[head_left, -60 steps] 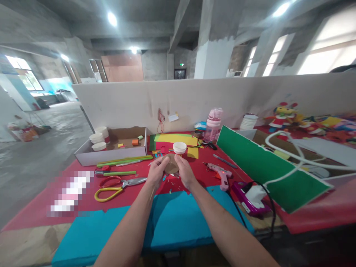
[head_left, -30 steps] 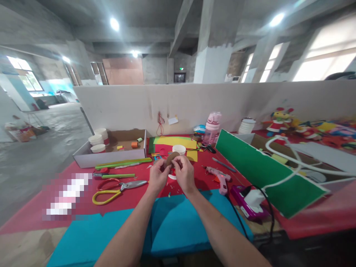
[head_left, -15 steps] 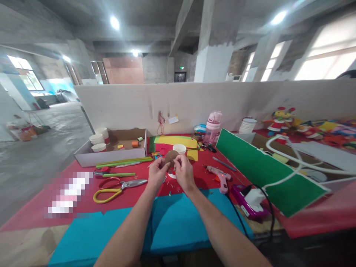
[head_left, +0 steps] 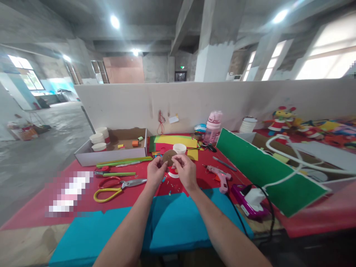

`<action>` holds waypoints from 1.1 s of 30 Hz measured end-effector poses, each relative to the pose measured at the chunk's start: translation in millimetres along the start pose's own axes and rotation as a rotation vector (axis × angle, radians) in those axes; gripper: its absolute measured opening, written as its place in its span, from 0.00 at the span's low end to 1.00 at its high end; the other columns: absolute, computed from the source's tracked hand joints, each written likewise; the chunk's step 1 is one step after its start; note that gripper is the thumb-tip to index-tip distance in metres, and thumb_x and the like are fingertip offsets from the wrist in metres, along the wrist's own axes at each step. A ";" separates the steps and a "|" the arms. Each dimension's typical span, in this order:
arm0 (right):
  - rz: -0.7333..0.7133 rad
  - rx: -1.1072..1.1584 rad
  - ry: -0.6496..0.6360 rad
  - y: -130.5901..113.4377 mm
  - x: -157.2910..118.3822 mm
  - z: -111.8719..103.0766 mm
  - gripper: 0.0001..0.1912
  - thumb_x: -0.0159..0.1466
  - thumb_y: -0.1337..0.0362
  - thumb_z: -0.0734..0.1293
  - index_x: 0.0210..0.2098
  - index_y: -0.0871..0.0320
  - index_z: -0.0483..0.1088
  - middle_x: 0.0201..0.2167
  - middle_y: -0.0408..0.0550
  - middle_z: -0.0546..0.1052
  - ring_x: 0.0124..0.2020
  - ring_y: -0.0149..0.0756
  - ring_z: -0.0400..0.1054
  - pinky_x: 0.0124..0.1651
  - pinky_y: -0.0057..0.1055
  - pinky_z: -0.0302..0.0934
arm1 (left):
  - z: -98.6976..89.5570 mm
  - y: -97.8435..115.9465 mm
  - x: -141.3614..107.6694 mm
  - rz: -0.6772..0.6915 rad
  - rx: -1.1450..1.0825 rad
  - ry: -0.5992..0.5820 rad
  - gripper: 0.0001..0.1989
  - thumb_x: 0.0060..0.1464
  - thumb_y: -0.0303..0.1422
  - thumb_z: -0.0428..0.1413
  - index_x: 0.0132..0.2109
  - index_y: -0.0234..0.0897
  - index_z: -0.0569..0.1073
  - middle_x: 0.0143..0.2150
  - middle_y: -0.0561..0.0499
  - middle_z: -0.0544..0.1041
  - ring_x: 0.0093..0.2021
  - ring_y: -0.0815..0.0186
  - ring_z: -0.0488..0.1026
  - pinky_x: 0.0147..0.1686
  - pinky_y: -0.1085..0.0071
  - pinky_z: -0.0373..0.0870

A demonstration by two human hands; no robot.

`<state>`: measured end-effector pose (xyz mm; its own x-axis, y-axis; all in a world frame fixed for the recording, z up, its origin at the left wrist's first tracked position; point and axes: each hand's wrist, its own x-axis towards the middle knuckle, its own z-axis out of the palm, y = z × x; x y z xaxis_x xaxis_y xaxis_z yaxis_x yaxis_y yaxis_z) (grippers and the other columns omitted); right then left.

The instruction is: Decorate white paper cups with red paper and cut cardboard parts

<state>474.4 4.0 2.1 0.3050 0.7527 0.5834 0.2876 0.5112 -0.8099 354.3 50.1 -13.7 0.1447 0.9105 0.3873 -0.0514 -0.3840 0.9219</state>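
My left hand (head_left: 156, 172) is closed on the left edge of a round brown cardboard disc (head_left: 167, 158), thumb in front. My right hand (head_left: 185, 171) has its thumb and finger pinched together at the disc's right side; whatever is between those fingertips is too small to name. Behind the disc stands a white paper cup (head_left: 180, 148). Below the hands lies a red and white piece (head_left: 174, 174), partly covered, among small scraps. A pink hot glue gun (head_left: 221, 176) lies to the right, and scissors with red and yellow handles (head_left: 119, 188) to the left.
An open box (head_left: 111, 158) with paper cups stands at left behind green strips (head_left: 122, 162). A green-sided box (head_left: 267, 174) and a purple power strip (head_left: 248, 204) with cables are at right. A pink bottle (head_left: 213, 127) stands behind. Blue cloth (head_left: 178, 222) covers the front edge.
The cardboard disc has shifted slightly left and down with my left hand. My right hand has moved a little to the right, and more of the red and white piece shows below.
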 end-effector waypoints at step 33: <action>-0.191 -0.298 0.072 8.0 2.3 0.2 0.05 0.64 0.65 0.60 0.30 0.55 0.63 0.31 0.46 0.70 0.35 0.36 0.65 0.41 0.32 0.61 | 6.1 1.0 -6.5 0.150 0.170 -0.102 0.07 0.49 0.30 0.55 0.26 0.37 0.65 0.21 0.56 0.67 0.24 0.70 0.65 0.26 0.75 0.59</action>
<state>477.2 9.9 -3.0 0.2798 0.6187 0.7342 0.5945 0.4888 -0.6385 359.3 42.9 -15.4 0.2470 0.8247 0.5087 0.0860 -0.5416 0.8362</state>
